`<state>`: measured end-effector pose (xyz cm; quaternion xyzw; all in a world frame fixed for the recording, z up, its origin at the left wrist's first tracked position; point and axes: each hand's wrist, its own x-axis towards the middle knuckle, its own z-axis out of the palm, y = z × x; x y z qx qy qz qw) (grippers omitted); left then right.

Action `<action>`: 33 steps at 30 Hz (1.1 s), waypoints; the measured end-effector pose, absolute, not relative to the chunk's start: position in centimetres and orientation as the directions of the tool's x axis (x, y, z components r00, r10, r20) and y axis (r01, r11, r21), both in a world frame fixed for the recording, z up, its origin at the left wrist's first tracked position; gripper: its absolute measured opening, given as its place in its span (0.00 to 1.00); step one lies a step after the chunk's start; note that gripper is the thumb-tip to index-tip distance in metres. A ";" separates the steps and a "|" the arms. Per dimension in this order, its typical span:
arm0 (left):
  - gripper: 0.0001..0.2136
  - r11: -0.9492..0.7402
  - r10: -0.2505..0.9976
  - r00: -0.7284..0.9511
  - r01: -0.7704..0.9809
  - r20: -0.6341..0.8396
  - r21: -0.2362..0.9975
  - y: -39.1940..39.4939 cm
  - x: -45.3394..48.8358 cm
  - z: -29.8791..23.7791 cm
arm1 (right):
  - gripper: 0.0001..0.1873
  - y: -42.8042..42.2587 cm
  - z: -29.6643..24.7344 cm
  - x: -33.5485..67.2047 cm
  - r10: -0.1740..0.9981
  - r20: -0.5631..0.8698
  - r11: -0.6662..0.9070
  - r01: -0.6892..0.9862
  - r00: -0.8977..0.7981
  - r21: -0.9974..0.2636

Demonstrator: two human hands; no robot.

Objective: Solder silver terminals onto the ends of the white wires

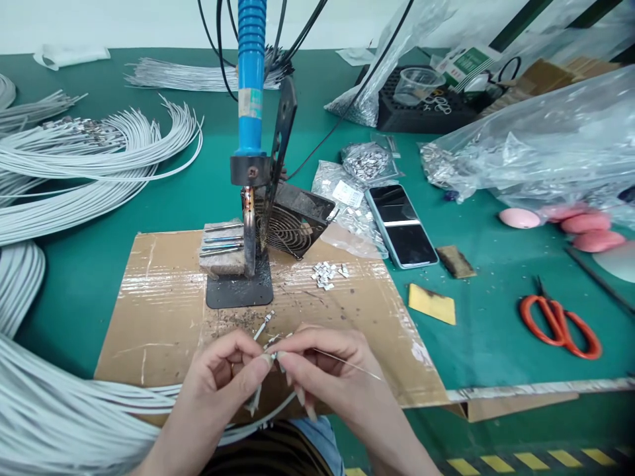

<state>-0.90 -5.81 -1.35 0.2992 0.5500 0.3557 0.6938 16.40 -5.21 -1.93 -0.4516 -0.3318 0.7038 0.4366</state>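
Note:
My left hand (225, 370) and my right hand (322, 370) meet thumb to thumb over the front of a cardboard sheet (163, 311). Both pinch the ends of thin white wires (262, 330) tipped with small metal terminals. A fine bare wire (350, 365) runs out to the right from my right fingers. Beyond my hands a blue-handled soldering iron (251, 86) stands upright in a black metal stand (239, 287). A small pile of loose metal terminals (327, 274) lies on the cardboard to the right of the stand.
Bundles of white wires (89, 152) lie across the left of the green table, more at the front left (44, 410). A small black fan (292, 225), a phone (401, 225), bags of terminals (367, 160), a yellow sponge (431, 304) and orange scissors (558, 324) sit to the right.

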 end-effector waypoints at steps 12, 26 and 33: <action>0.13 0.514 0.855 0.093 -0.025 -0.510 0.857 -6.0 -0.3 -0.8 | 0.11 -5.0 -1.0 17.2 0.863 -0.449 -0.499 -0.255 -0.233 -0.828; 0.10 0.208 0.962 0.111 0.298 -0.250 0.932 -5.8 -0.5 -0.6 | 0.10 -4.1 1.1 17.7 0.890 -0.409 -0.435 -0.110 -0.200 -0.894; 0.09 0.165 0.986 -0.076 0.341 -0.148 0.925 -7.2 0.7 -0.3 | 0.12 -5.0 -0.1 16.0 0.912 -0.408 -0.405 -0.223 -0.037 -0.887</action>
